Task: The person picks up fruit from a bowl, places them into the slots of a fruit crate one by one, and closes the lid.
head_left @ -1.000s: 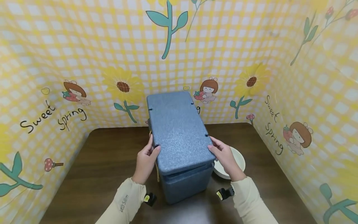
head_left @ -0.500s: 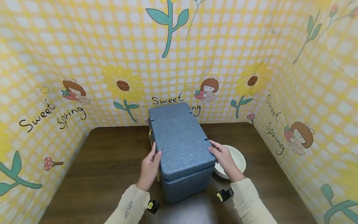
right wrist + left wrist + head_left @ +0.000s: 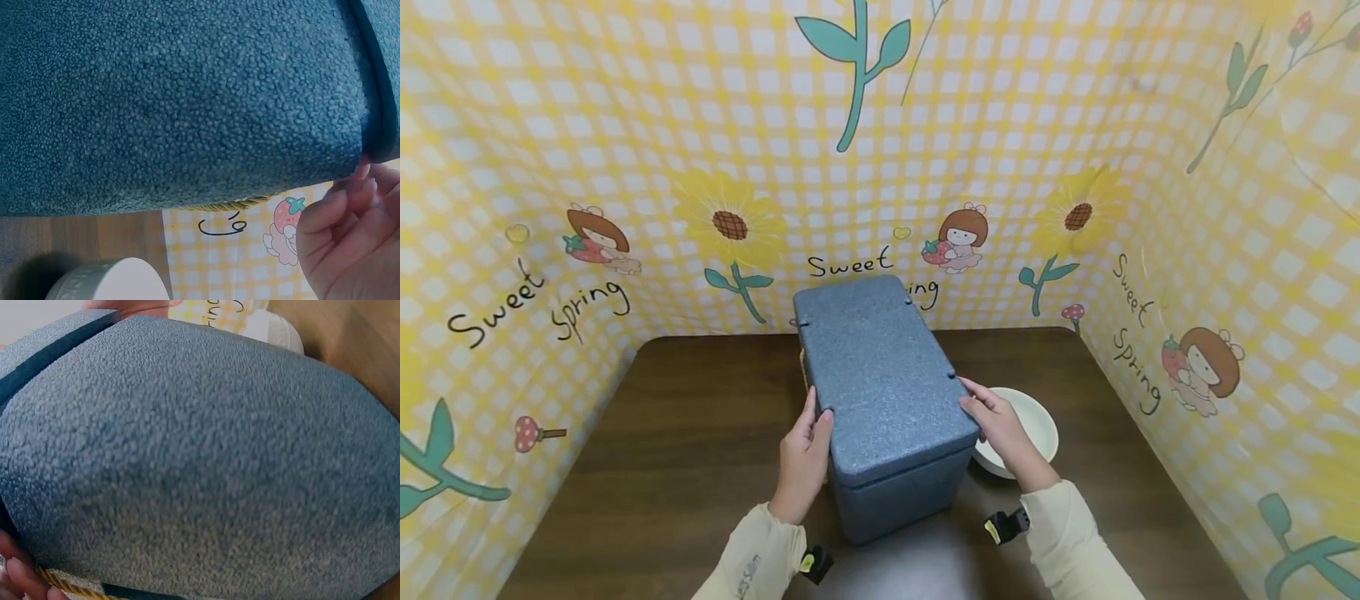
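Note:
A grey-blue foam box (image 3: 898, 500) stands on the table with its matching lid (image 3: 880, 375) on top. Thin seams show between lid and box in both wrist views. My left hand (image 3: 803, 458) holds the lid's near left edge, thumb at the rim and fingers along the side. On the opposite edge, my right hand (image 3: 1003, 429) grips the lid with its thumb on the rim; in the right wrist view its fingers (image 3: 337, 206) curl under the lid's lip. A yellow rope handle (image 3: 240, 204) runs along the box's side. The box's inside is hidden.
A round white bowl (image 3: 1037, 429) stands just right of the box, partly behind my right forearm. Brown wooden table (image 3: 700, 417) surrounds the box. A yellow checked cloth with printed flowers (image 3: 730, 225) hangs behind and on both sides.
The lid's far end has come down and the gap at its front has narrowed to a thin seam. My left hand has slid slightly toward the near end of the lid.

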Available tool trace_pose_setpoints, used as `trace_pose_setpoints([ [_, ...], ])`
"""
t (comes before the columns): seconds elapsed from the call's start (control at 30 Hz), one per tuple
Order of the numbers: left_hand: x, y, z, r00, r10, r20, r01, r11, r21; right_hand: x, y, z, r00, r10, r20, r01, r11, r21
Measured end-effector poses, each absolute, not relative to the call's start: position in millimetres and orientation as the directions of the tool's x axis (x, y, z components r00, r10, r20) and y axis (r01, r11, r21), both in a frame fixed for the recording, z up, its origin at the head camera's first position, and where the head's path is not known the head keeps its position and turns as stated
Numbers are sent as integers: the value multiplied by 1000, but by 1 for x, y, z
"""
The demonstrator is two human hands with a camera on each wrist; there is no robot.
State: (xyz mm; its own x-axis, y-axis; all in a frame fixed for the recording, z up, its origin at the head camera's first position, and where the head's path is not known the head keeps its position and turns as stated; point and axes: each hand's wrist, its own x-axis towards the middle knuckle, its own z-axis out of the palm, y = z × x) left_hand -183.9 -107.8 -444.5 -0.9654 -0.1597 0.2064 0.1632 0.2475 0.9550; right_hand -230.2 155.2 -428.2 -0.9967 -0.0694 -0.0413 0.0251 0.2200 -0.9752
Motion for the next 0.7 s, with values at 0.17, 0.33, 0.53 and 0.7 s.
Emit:
trace_pose_setpoints([
  [0.17,-182,-110,-443,-971,-147,191,144,278,950,-228,155,-427,-995,-79,-56,37,225,-974],
  [0.33,-179,-107,-444,-971,-147,188,141,282,949,-223,160,-426,-995,-83,-60,39,236,-971],
  [0.53,-180,-106,-443,-964,-144,225,179,277,944,-225,163,-424,-993,-93,-76,50,252,-967],
  [0.7,-186,-108,-442,-964,-145,221,173,288,942,-233,161,-425,-991,-95,-92,66,243,-968],
])
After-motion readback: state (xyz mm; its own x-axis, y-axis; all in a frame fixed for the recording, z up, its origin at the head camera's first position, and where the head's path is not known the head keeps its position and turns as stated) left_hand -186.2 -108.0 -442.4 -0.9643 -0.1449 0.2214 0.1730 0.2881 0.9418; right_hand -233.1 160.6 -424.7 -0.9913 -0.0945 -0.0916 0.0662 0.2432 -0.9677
